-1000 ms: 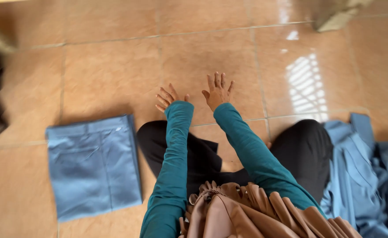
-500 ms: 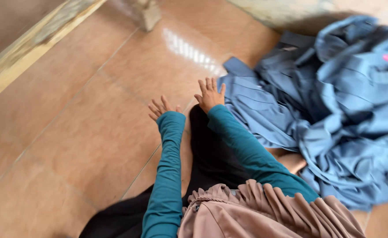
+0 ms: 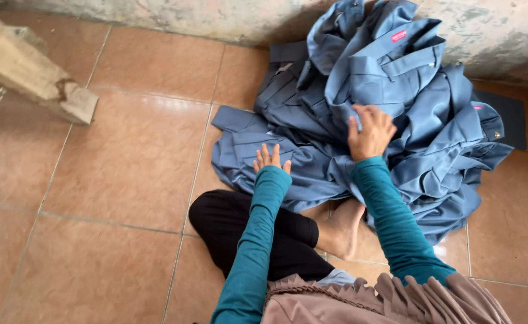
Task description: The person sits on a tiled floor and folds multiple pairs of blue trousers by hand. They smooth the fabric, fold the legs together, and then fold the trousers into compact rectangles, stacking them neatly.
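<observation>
Head view: a crumpled heap of blue-grey cloth garments (image 3: 390, 114) lies on the tan tiled floor (image 3: 126, 162) against the stained wall (image 3: 216, 18), collars and folds jumbled. The right hand (image 3: 369, 133) grips a fold of it; the left hand (image 3: 271, 159) rests open, fingers spread, on its flat edge.

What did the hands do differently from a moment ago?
Both hands swung right, from the bare tiled floor onto the pile of blue garments. The right hand now grips its cloth; the left hand rests flat on it. The person still sits cross-legged.
</observation>
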